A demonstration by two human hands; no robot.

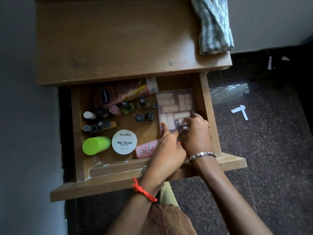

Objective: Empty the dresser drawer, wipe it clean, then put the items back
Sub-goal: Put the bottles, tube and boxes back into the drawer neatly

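Both hands gripped the clear roller pack (174, 102). The left hand (166, 146) pinched its near-left corner, and the right hand (196, 133) had fingers curled over its near edge. The pack lay flat in the open drawer (203, 102), against the right wall. To its left were nail polish bottles (144, 117), a white remover tub (124, 141), a green container (95, 145) and a pink case (145, 149). A Vaseline tube (118, 94) lay at the back. A striped cloth (213, 26) rested on the dresser top (118, 39), at its right side.

Roller pack (175, 106) corner under hands (166, 150) (197, 134); Vaseline tube (118, 94) partly under dresser top (118, 39); cloth (214, 26) cut at edge.
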